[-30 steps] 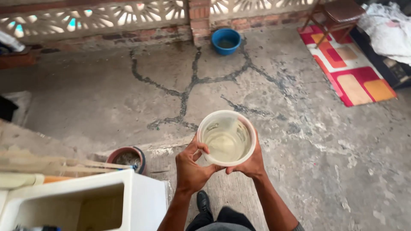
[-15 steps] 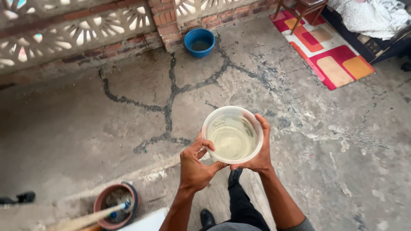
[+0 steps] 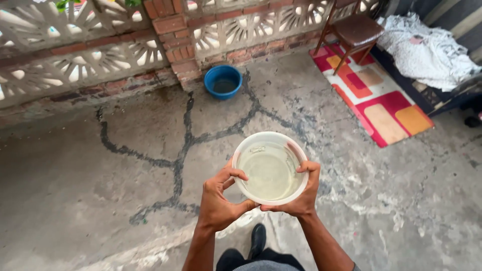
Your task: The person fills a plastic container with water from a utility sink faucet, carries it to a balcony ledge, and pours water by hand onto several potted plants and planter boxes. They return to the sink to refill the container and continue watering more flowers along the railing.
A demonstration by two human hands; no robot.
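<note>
So both hands are clamping the clear round tub (image 3: 271,168) of pale liquid level out front, left hand (image 3: 219,200) gripping its near-left side and right hand (image 3: 301,193) cupping the right rim, equally close.

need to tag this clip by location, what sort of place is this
Probably a home's patio or yard: a cracked concrete floor, a brick wall with patterned openwork blocks, and a bright rug under a wooden chair. Both hands hold a clear tub of liquid.
</note>
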